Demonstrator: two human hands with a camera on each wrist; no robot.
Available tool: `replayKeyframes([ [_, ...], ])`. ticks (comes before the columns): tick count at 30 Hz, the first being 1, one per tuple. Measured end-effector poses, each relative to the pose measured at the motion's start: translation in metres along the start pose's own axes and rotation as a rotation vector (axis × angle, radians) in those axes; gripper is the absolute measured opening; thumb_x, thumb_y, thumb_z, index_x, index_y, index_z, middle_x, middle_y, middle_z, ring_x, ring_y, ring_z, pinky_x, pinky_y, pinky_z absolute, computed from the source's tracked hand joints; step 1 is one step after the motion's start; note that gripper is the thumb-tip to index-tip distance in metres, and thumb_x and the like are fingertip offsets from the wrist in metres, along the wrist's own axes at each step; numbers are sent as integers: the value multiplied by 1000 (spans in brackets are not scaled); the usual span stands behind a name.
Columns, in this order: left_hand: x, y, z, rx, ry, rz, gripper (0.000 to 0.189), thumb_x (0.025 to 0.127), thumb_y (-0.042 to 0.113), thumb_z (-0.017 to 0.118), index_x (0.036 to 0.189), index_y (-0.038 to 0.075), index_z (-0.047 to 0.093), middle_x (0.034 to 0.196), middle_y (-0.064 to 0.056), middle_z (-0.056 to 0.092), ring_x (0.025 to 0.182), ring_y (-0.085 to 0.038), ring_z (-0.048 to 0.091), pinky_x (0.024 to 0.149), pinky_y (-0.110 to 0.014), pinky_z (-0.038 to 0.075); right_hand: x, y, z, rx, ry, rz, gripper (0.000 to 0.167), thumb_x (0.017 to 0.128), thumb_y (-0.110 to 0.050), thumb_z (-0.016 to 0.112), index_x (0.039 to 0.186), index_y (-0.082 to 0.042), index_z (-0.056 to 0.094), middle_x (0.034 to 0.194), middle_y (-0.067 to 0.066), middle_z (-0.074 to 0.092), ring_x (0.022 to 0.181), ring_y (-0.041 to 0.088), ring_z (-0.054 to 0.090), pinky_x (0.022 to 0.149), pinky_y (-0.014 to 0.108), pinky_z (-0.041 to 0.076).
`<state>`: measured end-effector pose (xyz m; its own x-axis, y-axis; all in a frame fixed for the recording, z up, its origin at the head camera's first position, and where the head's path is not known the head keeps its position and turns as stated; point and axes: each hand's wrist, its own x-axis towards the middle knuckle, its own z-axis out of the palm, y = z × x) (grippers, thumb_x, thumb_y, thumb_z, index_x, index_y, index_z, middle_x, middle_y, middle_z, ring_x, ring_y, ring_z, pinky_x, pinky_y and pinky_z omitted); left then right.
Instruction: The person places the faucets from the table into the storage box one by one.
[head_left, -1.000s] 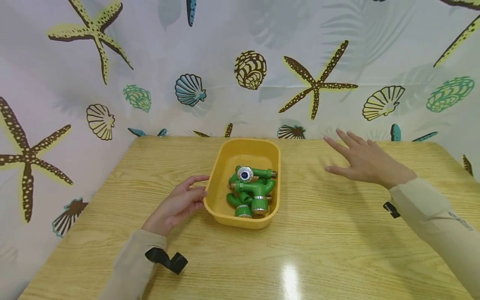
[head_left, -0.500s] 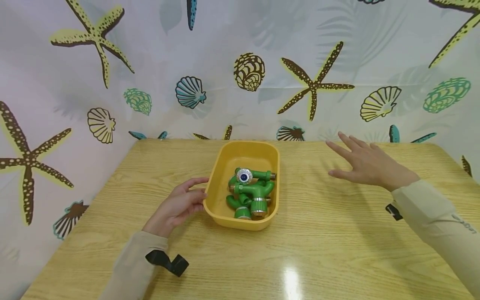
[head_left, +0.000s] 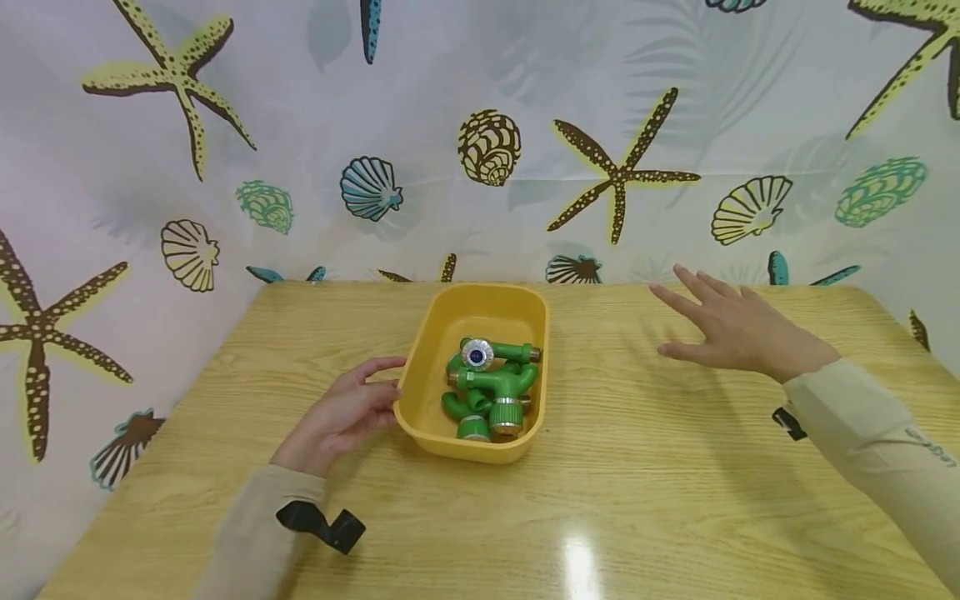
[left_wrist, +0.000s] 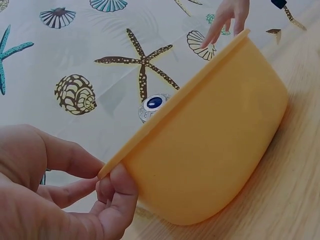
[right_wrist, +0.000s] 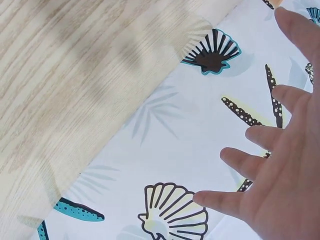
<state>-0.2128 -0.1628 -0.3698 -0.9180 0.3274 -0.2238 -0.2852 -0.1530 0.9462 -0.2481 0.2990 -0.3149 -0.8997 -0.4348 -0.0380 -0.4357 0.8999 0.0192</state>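
Note:
A yellow plastic bin [head_left: 427,446] stands on the wooden table. Inside lies a pile of green taps [head_left: 504,385] with brass-coloured threaded ends, and one has a clear round knob [head_left: 477,354] with a blue centre. My left hand [head_left: 352,408] is at the bin's left side. In the left wrist view, its thumb and fingers pinch the yellow rim [left_wrist: 150,120]. Off to the bin's right, my right hand [head_left: 738,327] hovers over the table with fingers spread and straight, touching nothing. The right wrist view shows the same spread fingers [right_wrist: 222,200].
The wood-grain table [head_left: 660,500] runs back to a white cloth [head_left: 420,75] printed with starfish and shells, which hangs along the back and sides. Black straps [head_left: 321,525] sit on both sleeves.
The head view has shifted slightly, so the bin and cloth appear a little further left and lower. My left hand stays on the rim; the right hand hovers almost unmoved.

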Motion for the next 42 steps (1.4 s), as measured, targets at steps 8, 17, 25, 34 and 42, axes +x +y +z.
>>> replayKeyframes([
  [8, 1, 9, -15, 8, -13, -32, 56, 94, -8, 43, 146, -5, 22, 101, -10, 60, 79, -14, 62, 72, -28, 52, -4, 6, 2, 4, -36, -2, 81, 91, -57, 55, 152, -11, 28, 153, 30, 17, 133, 54, 24, 96, 75, 21],
  [17, 4, 21, -53, 26, 59, -74, 61, 96, -5, 45, 150, -1, 17, 104, -9, 55, 80, -15, 60, 67, -26, 51, -11, 10, 5, -10, -36, -9, 79, 92, -57, 55, 151, -10, 31, 152, 30, 19, 133, 52, 26, 94, 76, 22],
  [25, 8, 34, -96, 32, 120, -121, 61, 97, -3, 47, 151, 6, 20, 114, -7, 47, 87, -16, 55, 72, -26, 52, -15, 17, 8, -12, -45, -12, 78, 92, -56, 55, 151, -11, 32, 152, 30, 19, 134, 51, 26, 93, 76, 23],
  [34, 3, 45, -157, -58, 53, -155, 39, 99, -2, 46, 132, 18, 40, 111, -1, 55, 93, -18, 59, 81, -33, 53, -21, 19, 10, -51, -29, -39, 71, 92, -49, 59, 149, -13, 37, 149, 32, 24, 128, 51, 36, 90, 76, 27],
  [42, 16, 59, -178, -60, 76, -227, 44, 100, 0, 44, 137, 21, 32, 104, 0, 59, 90, -17, 57, 79, -28, 51, -27, 24, 8, -55, -64, -7, 72, 92, -51, 58, 149, -11, 36, 149, 33, 24, 127, 52, 37, 89, 76, 29],
])
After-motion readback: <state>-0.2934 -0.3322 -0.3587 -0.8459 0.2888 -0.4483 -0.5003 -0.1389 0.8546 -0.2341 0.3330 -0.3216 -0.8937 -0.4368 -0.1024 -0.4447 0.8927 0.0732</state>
